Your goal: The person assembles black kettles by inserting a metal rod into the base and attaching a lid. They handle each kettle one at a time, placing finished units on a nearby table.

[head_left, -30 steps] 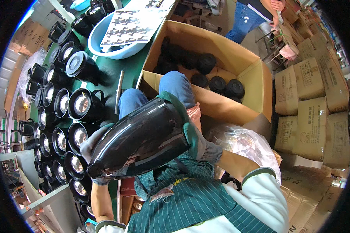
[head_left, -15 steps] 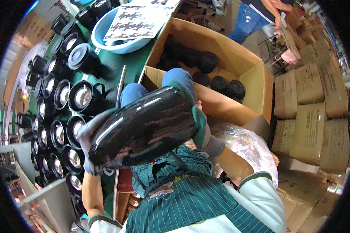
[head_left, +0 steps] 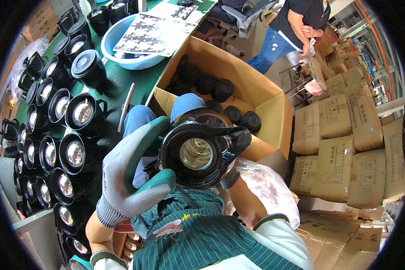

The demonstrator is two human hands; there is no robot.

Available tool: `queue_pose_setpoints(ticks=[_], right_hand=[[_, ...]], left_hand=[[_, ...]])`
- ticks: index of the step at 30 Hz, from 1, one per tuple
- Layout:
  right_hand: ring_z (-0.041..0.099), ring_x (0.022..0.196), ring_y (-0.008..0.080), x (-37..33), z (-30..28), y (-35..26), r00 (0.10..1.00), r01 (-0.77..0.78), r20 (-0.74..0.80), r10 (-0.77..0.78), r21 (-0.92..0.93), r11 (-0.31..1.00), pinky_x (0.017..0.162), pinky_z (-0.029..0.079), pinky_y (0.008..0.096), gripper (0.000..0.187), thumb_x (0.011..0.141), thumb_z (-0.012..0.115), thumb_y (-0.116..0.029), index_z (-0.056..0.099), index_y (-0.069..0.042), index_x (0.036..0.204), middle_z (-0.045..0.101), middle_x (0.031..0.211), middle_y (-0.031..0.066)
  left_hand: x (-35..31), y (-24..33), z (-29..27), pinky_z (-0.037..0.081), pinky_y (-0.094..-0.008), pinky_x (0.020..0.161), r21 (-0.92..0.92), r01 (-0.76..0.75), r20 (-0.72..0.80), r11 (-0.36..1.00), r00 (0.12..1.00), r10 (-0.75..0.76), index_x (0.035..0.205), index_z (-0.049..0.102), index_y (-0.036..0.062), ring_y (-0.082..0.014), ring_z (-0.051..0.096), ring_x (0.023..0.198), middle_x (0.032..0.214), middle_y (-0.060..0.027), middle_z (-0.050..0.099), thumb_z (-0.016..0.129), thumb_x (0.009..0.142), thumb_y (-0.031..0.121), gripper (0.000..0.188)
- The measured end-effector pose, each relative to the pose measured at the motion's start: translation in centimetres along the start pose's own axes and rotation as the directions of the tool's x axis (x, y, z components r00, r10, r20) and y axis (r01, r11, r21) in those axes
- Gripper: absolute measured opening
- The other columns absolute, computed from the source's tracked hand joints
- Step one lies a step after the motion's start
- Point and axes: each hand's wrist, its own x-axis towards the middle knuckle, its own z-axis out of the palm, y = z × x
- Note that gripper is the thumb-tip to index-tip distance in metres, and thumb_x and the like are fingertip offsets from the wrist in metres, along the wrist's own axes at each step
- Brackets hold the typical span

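Black pot point(head_left: 203, 176) is just right of your left hand point(head_left: 117, 174), mouth toward you, spout rightward. Left fingers are spread; right hand's point(head_left: 231, 178) mostly hidden, can't tell.

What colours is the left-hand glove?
Left glove: light grey, green on the fingers; clearest in the head view.

Gloved hands point(head_left: 126, 177) at black jug point(head_left: 217, 154)

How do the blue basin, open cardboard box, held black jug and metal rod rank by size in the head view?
Open cardboard box
Held black jug (nearness may enlarge it)
Blue basin
Metal rod
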Motion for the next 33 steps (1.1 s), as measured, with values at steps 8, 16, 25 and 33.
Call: queue_pose_setpoints(ticks=[8,16,25,33], right_hand=[[0.063,0.120,0.0244,-0.1,0.2,-0.4,1.000,0.013,-0.018,-0.015,-0.072,0.997,0.103,0.054,0.0420,0.063,0.088,0.075,-0.023,0.051,-0.004,0.143,0.061,0.137,0.0144],[0.067,0.114,0.0215,-1.4,1.0,0.0,0.995,0.099,0.026,-0.096,-0.375,0.922,0.098,0.058,0.0406,0.065,0.082,0.082,-0.008,0.055,-0.004,0.141,0.066,0.134,0.0129],[0.057,0.130,0.0283,-0.8,-2.6,6.3,0.987,-0.118,-0.126,0.103,-0.118,0.986,0.113,0.046,0.0472,0.062,0.101,0.055,-0.049,0.047,-0.009,0.147,0.056,0.142,0.0149],[0.037,0.148,0.0371,2.0,6.8,-7.2,0.904,0.415,0.315,-0.289,-0.484,0.771,0.124,0.023,0.0458,0.077,0.102,0.051,-0.054,0.043,0.002,0.153,0.041,0.158,0.0242]], left_hand=[[-0.5,1.5,1.0,0.053,-0.0474,0.091,0.630,-0.308,-0.050,0.713,0.900,0.433,0.135,0.064,0.0020,-0.0346,0.066,0.107,0.119,-0.0166,0.067,0.087,0.072,0.039,0.077],[0.1,-0.3,3.2,0.046,-0.0510,0.088,0.590,0.147,-0.536,0.794,0.807,0.249,0.094,0.060,-0.0009,-0.0410,0.058,0.094,0.095,-0.0187,0.060,0.072,0.079,0.053,0.057],[-2.7,-7.9,1.2,0.048,-0.0521,0.101,0.250,-0.022,-0.678,0.968,0.710,0.191,0.118,0.059,-0.0055,-0.0353,0.059,0.111,0.119,-0.0223,0.061,0.050,0.098,0.044,0.055],[-5.2,-8.0,-0.8,0.052,-0.0466,0.104,-0.797,0.164,-0.377,0.581,0.615,-0.692,0.138,0.057,-0.0007,-0.0314,0.065,0.119,0.132,-0.0195,0.066,0.041,0.105,0.056,0.068]])
